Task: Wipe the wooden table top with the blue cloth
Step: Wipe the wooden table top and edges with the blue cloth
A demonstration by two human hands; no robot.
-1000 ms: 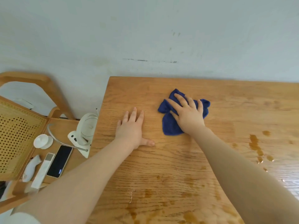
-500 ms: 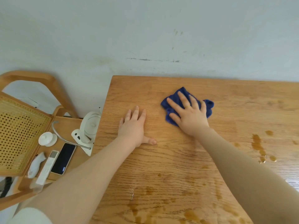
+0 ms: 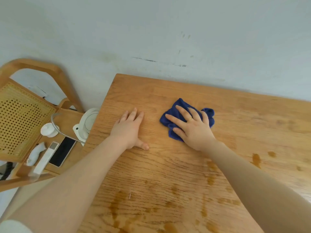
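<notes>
Head view shows both hands down on the wooden surface [image 3: 168, 165]. Left hand [image 3: 128, 130] lies flat with fingers straight and close together, thumb out to the side, near the far left corner and bearing on bare wood. Right hand [image 3: 191, 126] is spread, fingers straight, pressing the cloth [image 3: 170, 115] against the surface; nothing is pinched or gripped. A ring [image 3: 190, 118] shows on one finger.

Bunched and folded under that palm, the cloth sits toward the far edge, right of the left hand and apart from it, with blue folds sticking out beyond the fingertips and at both sides.

It looks soft, light and limp, so it should crumple and slide easily; a flat palm with spread fingers seems the best hold, keeping weight over its middle so the loose edges do not roll under. It probably soaks up liquid and will drag more once wet.

Brown wet stains [image 3: 255, 159] lie toward the right edge, and more smears [image 3: 117, 204] spread across the near part, well apart from the cloth, so much wiping likely remains.

Off the left edge stands a chair [image 3: 30, 68], and a phone [image 3: 62, 151] lies on its seat.
</notes>
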